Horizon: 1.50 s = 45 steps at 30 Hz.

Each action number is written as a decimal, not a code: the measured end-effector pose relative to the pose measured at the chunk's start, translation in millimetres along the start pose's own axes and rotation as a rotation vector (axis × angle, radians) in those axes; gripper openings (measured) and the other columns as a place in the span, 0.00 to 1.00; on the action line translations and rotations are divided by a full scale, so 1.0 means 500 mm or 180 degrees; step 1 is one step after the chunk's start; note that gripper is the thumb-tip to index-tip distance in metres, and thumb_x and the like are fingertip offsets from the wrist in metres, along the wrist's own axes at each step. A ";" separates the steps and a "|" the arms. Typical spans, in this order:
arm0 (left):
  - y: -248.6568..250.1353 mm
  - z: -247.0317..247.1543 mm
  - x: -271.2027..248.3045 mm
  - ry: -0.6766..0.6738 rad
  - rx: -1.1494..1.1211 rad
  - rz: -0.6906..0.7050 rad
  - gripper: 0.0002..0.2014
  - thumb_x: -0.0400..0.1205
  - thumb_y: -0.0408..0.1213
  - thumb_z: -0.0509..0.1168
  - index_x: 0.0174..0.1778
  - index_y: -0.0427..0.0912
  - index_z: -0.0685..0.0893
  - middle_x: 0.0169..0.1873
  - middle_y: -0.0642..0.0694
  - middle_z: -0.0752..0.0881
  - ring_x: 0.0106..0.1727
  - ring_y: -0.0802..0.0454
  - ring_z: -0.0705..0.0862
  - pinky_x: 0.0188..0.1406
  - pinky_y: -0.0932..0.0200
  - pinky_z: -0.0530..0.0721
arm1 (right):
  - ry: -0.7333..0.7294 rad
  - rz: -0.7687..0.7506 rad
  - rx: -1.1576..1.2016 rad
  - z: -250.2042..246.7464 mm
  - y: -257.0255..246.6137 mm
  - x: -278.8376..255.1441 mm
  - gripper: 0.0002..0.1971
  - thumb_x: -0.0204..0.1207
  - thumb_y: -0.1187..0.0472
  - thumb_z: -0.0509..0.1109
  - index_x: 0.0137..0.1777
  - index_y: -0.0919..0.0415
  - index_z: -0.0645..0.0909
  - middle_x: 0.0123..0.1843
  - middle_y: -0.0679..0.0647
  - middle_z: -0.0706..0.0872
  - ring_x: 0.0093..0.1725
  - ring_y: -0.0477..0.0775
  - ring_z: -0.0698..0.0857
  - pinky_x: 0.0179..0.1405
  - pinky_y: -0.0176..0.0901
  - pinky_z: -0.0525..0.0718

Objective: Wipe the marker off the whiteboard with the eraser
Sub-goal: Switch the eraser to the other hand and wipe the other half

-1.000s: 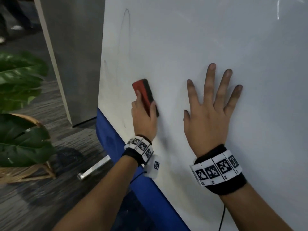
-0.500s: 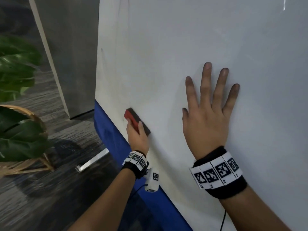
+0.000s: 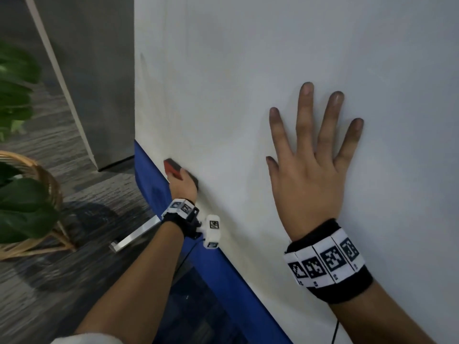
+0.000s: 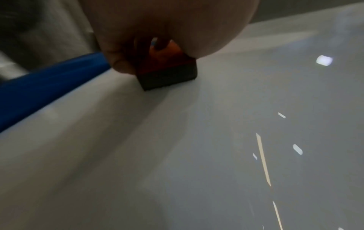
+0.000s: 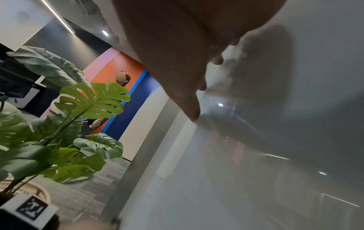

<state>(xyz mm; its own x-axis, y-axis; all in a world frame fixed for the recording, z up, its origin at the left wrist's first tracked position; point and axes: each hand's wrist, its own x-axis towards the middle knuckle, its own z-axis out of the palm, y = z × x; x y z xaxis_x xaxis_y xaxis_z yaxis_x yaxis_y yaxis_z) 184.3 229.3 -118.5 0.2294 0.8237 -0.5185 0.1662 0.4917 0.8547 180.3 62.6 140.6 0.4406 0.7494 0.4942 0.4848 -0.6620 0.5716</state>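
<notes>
A large whiteboard (image 3: 260,58) fills the head view, with a faint grey marker trace (image 3: 142,61) near its left edge. My left hand (image 3: 182,186) grips a red eraser (image 3: 172,167) with a black felt pad and presses it on the board just above the blue bottom frame (image 3: 149,175). In the left wrist view the eraser (image 4: 167,73) sits flat on the whiteboard (image 4: 197,155), held between thumb and fingers. My right hand (image 3: 313,155) lies flat on the board with its fingers spread and straight, well to the right of the eraser.
A leafy plant (image 3: 17,194) in a wicker basket (image 3: 47,180) stands on the floor at the left. A grey pillar (image 3: 94,83) rises behind the board's left edge. A metal foot (image 3: 135,234) of the board stand juts onto the carpet. A person (image 5: 122,79) stands far off.
My left hand has dragged the eraser down the board's left side, from mid height to just above the blue frame. The right hand has stayed flat in place.
</notes>
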 end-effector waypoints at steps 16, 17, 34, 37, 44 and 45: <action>0.071 -0.020 0.133 -0.0001 -0.0095 -0.0360 0.28 0.92 0.43 0.55 0.86 0.33 0.61 0.78 0.29 0.74 0.78 0.30 0.75 0.79 0.47 0.71 | -0.0032 0.0382 0.0434 0.005 -0.035 0.012 0.46 0.75 0.47 0.79 0.89 0.49 0.59 0.92 0.60 0.45 0.88 0.68 0.39 0.85 0.65 0.28; 0.104 -0.023 0.133 0.0017 -0.0078 -0.0222 0.28 0.92 0.45 0.54 0.86 0.35 0.61 0.78 0.29 0.74 0.77 0.31 0.76 0.77 0.47 0.72 | -0.0022 0.0412 0.0462 0.006 -0.038 0.013 0.46 0.75 0.47 0.80 0.89 0.50 0.60 0.92 0.60 0.44 0.88 0.68 0.39 0.85 0.65 0.28; 0.269 -0.069 0.151 -0.0225 0.0603 -0.0038 0.30 0.91 0.49 0.54 0.88 0.41 0.59 0.77 0.28 0.75 0.76 0.29 0.76 0.78 0.44 0.70 | -0.0110 -0.0006 0.0460 -0.053 -0.014 0.079 0.56 0.63 0.57 0.88 0.89 0.57 0.61 0.92 0.63 0.48 0.90 0.71 0.45 0.88 0.59 0.36; 0.347 -0.067 0.143 -0.0115 0.0375 0.0362 0.30 0.90 0.53 0.55 0.87 0.45 0.61 0.76 0.32 0.77 0.75 0.31 0.77 0.79 0.44 0.72 | -0.0219 -0.0090 0.0307 -0.056 -0.014 0.102 0.60 0.61 0.50 0.89 0.90 0.58 0.58 0.92 0.64 0.44 0.89 0.70 0.42 0.87 0.60 0.33; 0.577 -0.038 -0.053 -0.0062 -0.0265 0.3407 0.32 0.87 0.57 0.61 0.85 0.46 0.68 0.68 0.49 0.84 0.67 0.48 0.83 0.71 0.54 0.79 | -0.0230 -0.0077 0.0294 -0.046 -0.020 0.102 0.59 0.64 0.46 0.86 0.90 0.57 0.57 0.92 0.63 0.43 0.89 0.69 0.41 0.88 0.61 0.33; 0.580 -0.032 -0.077 -0.0123 -0.0249 0.3696 0.32 0.87 0.56 0.61 0.86 0.46 0.66 0.67 0.51 0.83 0.65 0.50 0.82 0.69 0.58 0.79 | -0.0216 -0.0080 0.0319 -0.046 -0.020 0.101 0.58 0.64 0.47 0.87 0.90 0.58 0.58 0.92 0.63 0.44 0.89 0.69 0.41 0.88 0.61 0.33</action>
<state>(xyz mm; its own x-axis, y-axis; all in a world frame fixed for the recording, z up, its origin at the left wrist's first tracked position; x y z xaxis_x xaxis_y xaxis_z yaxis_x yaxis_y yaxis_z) 208.5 344.7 149.7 0.2342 0.7817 0.5780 -0.2225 -0.5356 0.8146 180.2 107.5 174.9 0.4759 0.7655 0.4330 0.5680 -0.6434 0.5132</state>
